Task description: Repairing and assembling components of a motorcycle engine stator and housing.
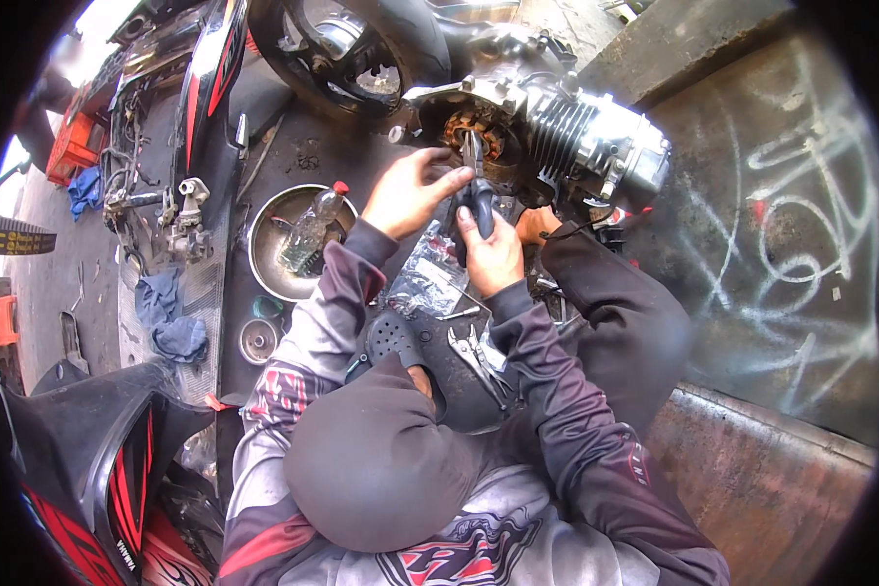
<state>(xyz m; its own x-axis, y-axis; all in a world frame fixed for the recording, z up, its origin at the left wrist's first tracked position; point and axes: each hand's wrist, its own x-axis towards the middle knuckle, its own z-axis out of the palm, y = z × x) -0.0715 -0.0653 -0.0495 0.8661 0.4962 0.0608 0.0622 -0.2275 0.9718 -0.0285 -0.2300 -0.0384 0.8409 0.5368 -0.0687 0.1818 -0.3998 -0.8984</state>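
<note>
My right hand (495, 256) is closed around the dark handles of a pair of pliers (482, 199). Their metal jaws point up to the round copper-wound stator (486, 137) in the side of a finned motorcycle engine (576, 127). Whether the jaws grip anything there is too small to tell. Just left of the pliers is my left hand (415, 192), thumb and forefinger apart, the thumb tip beside the tool near its pivot. Its other fingers are partly hidden. Below both hands lie a clear plastic bag (428, 278) and locking pliers (477, 359).
A metal basin (261, 256) holding a clear bottle with a red cap (324, 203) stands at left. A wheel with a black tyre (415, 49) sits behind. Black-and-red fairings (98, 459), a blue rag (171, 322) and an orange crate (71, 146) lie farther left. My bent legs flank the work.
</note>
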